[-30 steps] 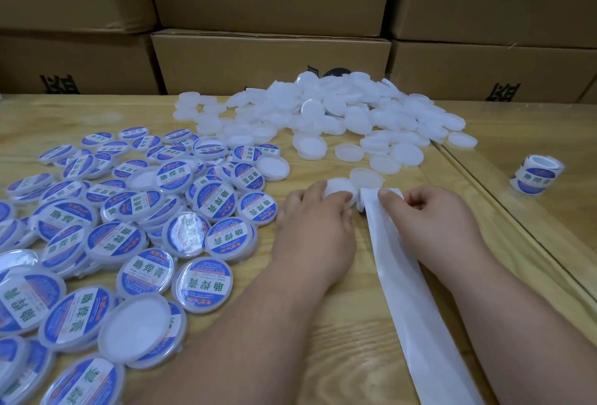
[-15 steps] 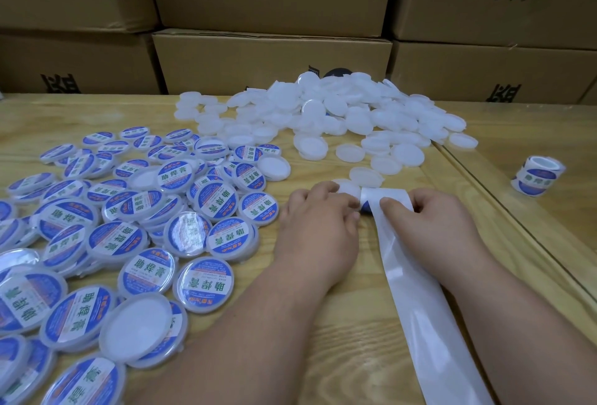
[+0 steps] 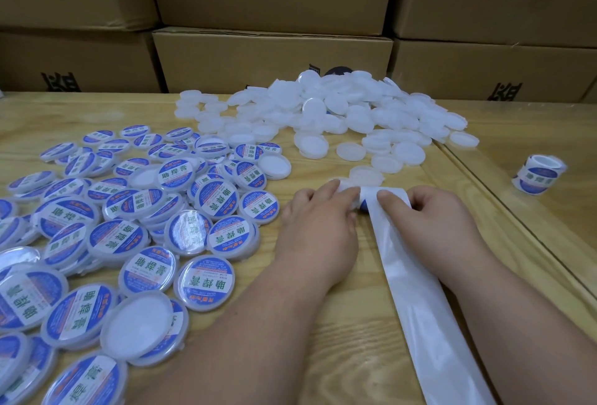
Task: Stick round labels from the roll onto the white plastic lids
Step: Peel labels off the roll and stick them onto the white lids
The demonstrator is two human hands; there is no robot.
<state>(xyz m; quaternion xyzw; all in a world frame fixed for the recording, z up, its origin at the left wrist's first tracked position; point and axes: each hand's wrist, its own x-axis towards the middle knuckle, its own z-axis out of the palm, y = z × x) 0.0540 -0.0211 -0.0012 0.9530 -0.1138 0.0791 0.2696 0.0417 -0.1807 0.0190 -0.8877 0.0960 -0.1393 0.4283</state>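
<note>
My left hand [image 3: 319, 227] grips a white lid [image 3: 337, 184], mostly hidden under its fingers, right beside the label strip. My right hand [image 3: 429, 220] pinches the folded top of the white backing strip [image 3: 416, 291], which trails toward me between my forearms. A blue label edge [image 3: 363, 205] peeks out between the two hands at the fold. The roll itself is hidden under my right hand. A heap of bare white lids [image 3: 339, 110] lies beyond the hands. Several labelled lids [image 3: 145, 211] cover the table on the left.
A second small roll of blue labels [image 3: 538, 175] stands on the right, past a seam in the wooden table [image 3: 323, 340]. Stacked cardboard boxes [image 3: 274, 59] wall off the back edge. One bare lid [image 3: 366, 175] lies just beyond my fingers.
The lid has slid further under my left fingers and against the strip. A blue label edge has come out at the fold between the hands. My right hand stayed on the strip.
</note>
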